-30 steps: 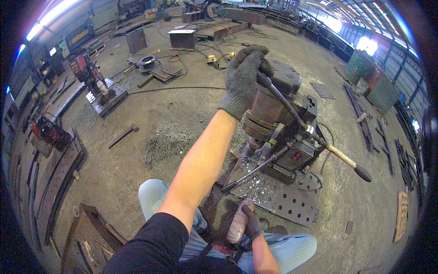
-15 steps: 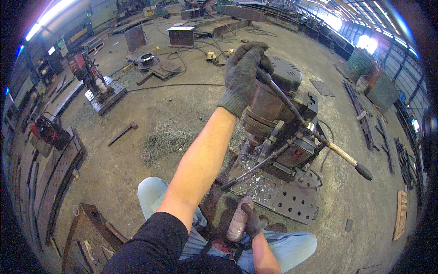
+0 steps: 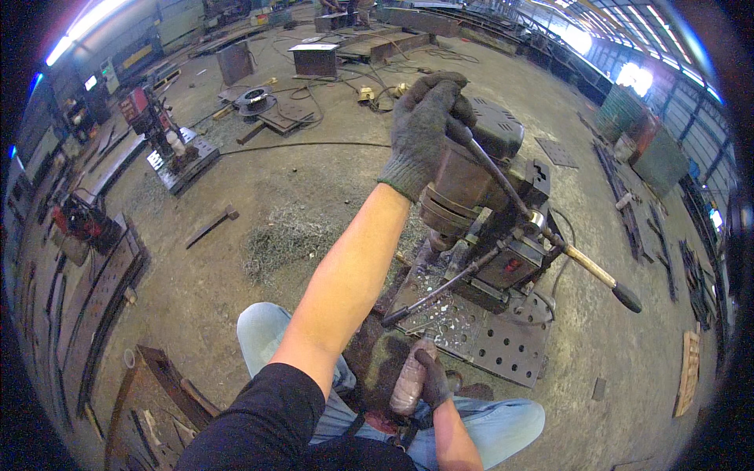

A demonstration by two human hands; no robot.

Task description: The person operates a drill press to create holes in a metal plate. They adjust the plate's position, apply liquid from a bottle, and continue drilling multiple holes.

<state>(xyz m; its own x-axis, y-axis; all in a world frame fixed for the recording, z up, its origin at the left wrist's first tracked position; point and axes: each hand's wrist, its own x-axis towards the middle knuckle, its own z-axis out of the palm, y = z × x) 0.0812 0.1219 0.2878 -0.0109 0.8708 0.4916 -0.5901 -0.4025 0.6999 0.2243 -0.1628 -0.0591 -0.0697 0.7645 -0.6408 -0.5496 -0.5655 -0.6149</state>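
Note:
My left hand (image 3: pixel 426 129), in a dark grey knit glove, is closed round the upper end of a feed lever (image 3: pixel 500 179) on a magnetic drill (image 3: pixel 452 177). That arm reaches far forward. Two more spokes of the lever, with black grips, point toward me and to the right. The drill stands on a steel plate (image 3: pixel 503 345) with rows of holes, scattered with metal chips. Low between my knees, my gloved right hand (image 3: pixel 434 378) is wrapped round a crinkled plastic bottle (image 3: pixel 408 386), which leans with its top toward the plate. The drill's cutting tip is hidden.
Metal shavings (image 3: pixel 290 243) lie heaped left of the drill. A hammer-like tool (image 3: pixel 212 228) rests on the floor. Another red drill (image 3: pixel 145 114) stands on a plate at the left. Steel bars (image 3: pixel 628 200) lie along the right, near green drums (image 3: pixel 616 110). A cable crosses the floor.
The view has shifted very slightly. My left hand stays on the lever and my right hand stays round the bottle, with hardly any movement.

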